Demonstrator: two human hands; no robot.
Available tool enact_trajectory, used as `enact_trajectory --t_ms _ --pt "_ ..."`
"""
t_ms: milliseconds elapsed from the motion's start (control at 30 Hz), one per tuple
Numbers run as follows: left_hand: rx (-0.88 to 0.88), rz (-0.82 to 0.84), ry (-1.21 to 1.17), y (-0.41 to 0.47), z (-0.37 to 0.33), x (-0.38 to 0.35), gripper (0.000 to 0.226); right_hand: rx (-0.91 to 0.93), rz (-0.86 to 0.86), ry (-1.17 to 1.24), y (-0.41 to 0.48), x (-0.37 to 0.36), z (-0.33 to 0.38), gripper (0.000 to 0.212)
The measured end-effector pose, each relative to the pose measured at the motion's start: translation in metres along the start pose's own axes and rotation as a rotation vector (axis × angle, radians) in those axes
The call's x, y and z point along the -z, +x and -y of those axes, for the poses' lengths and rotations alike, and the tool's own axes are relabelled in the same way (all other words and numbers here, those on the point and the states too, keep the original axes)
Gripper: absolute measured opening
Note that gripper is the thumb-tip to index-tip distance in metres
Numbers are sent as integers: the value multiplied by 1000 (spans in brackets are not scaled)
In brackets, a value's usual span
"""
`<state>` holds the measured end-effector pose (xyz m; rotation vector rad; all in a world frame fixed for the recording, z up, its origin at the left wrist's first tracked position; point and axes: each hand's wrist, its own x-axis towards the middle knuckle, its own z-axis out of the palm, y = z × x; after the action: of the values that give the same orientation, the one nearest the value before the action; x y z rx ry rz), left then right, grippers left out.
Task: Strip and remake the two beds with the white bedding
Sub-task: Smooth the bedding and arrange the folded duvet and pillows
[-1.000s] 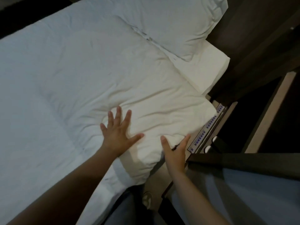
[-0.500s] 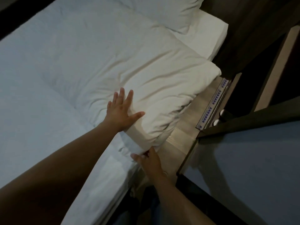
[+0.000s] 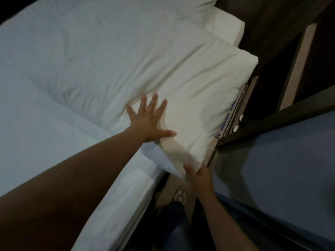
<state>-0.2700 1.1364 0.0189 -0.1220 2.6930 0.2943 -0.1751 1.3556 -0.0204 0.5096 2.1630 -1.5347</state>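
A white duvet lies folded across the bed, and its near corner hangs over the bed's right side. My left hand lies flat on the duvet with spread fingers, close to that folded edge. My right hand grips the duvet's overhanging lower corner from below, thumb on the fabric. A white pillow sits at the head of the bed. The second bed, at the right, shows a bare blue-grey surface.
A narrow wooden nightstand with a control strip stands in the gap between the beds. Dark headboard panels rise at the top right. My shoe is on the floor in the gap.
My right hand dropped from the duvet's side edge to its lower corner and took hold. My left hand slid right along the top. The duvet's corner now hangs further over the gap.
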Motion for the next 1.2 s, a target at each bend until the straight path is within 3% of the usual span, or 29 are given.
enact_trajectory --t_ms 33,100,167,200,267,333,433,600,700,900,1200 --pt "11 44 16 -3 -1 -16 116 -130 51 -4 8 2 -8 18" --pt "38 41 3 -5 2 -40 120 -335 128 68 23 0 -9 59" --pt "50 -3 -17 -2 4 -45 120 -395 147 73 42 -2 -1 104" --pt "48 -16 -19 2 5 -42 120 -358 117 62 51 -3 6 111" --pt "40 -24 -12 11 5 -35 121 -251 32 112 61 -7 15 98" --pt "46 -15 -8 18 3 -29 122 -198 -13 201 62 -16 20 64" --pt "61 -7 2 22 7 -32 119 -297 -16 266 56 -31 11 41" --pt "42 24 72 4 7 -32 105 -408 133 125 54 -19 11 64" --pt "34 -19 33 -5 2 -12 98 -273 168 -217 45 3 25 48" --pt "-58 -92 -56 -51 -13 20 76 -44 -34 -477 4 50 69 45" --pt "-88 1 -228 -146 -37 69 67 157 -140 -524 -74 91 136 38"
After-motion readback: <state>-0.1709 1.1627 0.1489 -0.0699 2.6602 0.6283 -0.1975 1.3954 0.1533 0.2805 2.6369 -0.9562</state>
